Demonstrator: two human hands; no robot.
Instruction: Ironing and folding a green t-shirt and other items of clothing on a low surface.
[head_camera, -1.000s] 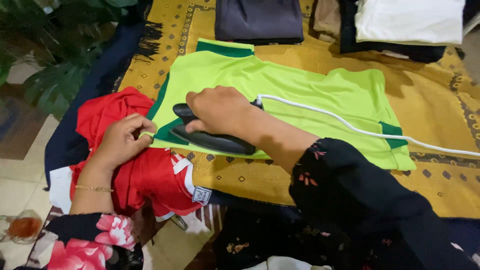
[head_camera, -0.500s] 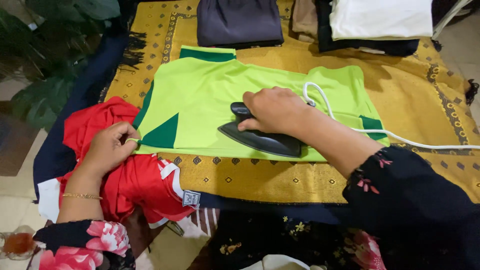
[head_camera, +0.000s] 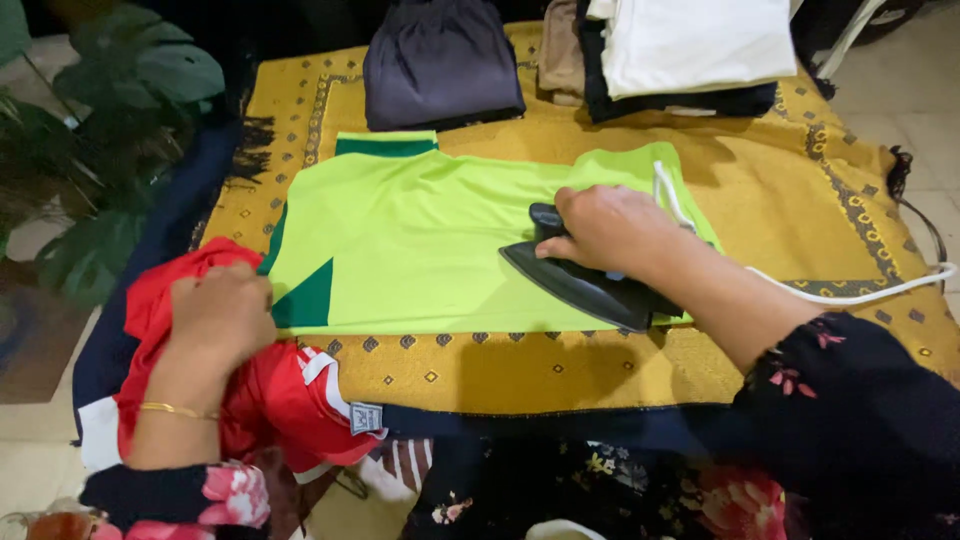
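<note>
Camera: a single view, worn on the person's head; no second view shares the scene.
Direction: it looks steeply down and forward, over the person's own forearms to the floor.
Distance: close, with both arms entering from the bottom edge, the left hand (head_camera: 222, 308) low on the left and the right hand (head_camera: 608, 228) right of centre.
Centre of view: the lime-green shirt (head_camera: 420, 240) spread on the yellow patterned cloth (head_camera: 560, 365).
Far edge: folded clothes (head_camera: 442, 60) line the top of the frame.
Left margin: a leafy plant (head_camera: 110, 130) and bare floor tiles.
Right margin: a white cord (head_camera: 850, 296) trails out of frame.
Bottom edge: the person's dark floral sleeves fill the near corners.
</note>
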